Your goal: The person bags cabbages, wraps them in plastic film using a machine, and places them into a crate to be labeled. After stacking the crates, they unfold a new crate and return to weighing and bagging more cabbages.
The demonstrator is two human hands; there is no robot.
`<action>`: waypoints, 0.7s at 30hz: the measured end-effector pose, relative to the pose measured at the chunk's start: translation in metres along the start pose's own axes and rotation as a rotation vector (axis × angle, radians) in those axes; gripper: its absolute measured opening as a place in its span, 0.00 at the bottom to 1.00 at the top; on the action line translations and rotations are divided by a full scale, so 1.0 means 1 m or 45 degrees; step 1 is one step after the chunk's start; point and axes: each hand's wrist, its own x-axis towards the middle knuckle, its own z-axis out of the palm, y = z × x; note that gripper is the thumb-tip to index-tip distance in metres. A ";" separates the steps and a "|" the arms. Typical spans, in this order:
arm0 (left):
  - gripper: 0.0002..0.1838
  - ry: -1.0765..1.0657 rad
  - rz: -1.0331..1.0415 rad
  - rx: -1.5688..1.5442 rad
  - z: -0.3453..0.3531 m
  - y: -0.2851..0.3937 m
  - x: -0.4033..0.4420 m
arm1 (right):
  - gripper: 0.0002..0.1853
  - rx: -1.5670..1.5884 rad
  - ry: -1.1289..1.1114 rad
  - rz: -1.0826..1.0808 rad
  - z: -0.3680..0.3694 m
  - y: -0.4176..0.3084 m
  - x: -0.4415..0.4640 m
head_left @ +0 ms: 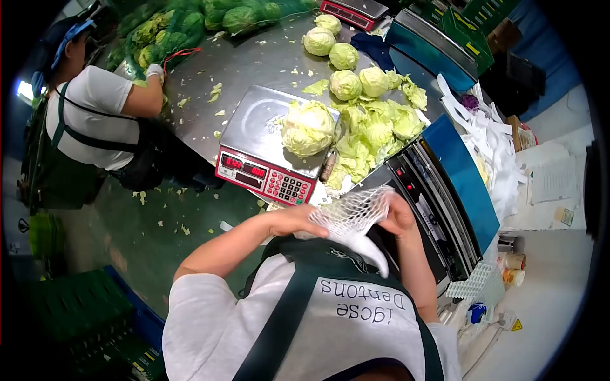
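A white foam net sleeve [356,213] is stretched between my two hands, with a rolled end hanging toward my apron. My left hand [293,221] grips its left side, and my right hand [399,216] has hold of the right edge. Just beyond them stands a red digital scale [267,181] with a lit display. One trimmed cabbage [308,129] rests on its metal plate, touched by neither hand. Beside the scale lie loose cabbage leaves [365,136] and a brownish handle-like object [328,166] that I cannot identify.
Several cabbages [344,57] sit farther back on the metal table [267,60]. At right is a black and blue machine [438,203], with white foam nets [492,143] heaped behind it. A co-worker [95,120] at left reaches toward green net sacks [181,32]. Green crates [76,305] stand lower left.
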 end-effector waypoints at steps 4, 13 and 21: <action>0.10 1.135 0.449 0.297 -0.055 0.040 -0.006 | 0.11 -1.218 0.486 -0.171 0.001 0.007 0.060; 0.33 1.070 0.162 -0.448 -0.120 0.058 0.054 | 0.22 -0.675 0.759 -0.415 -0.028 0.034 0.231; 0.28 0.268 0.543 -0.998 -0.052 -0.002 0.010 | 0.14 -1.337 0.235 -0.436 0.105 -0.001 0.046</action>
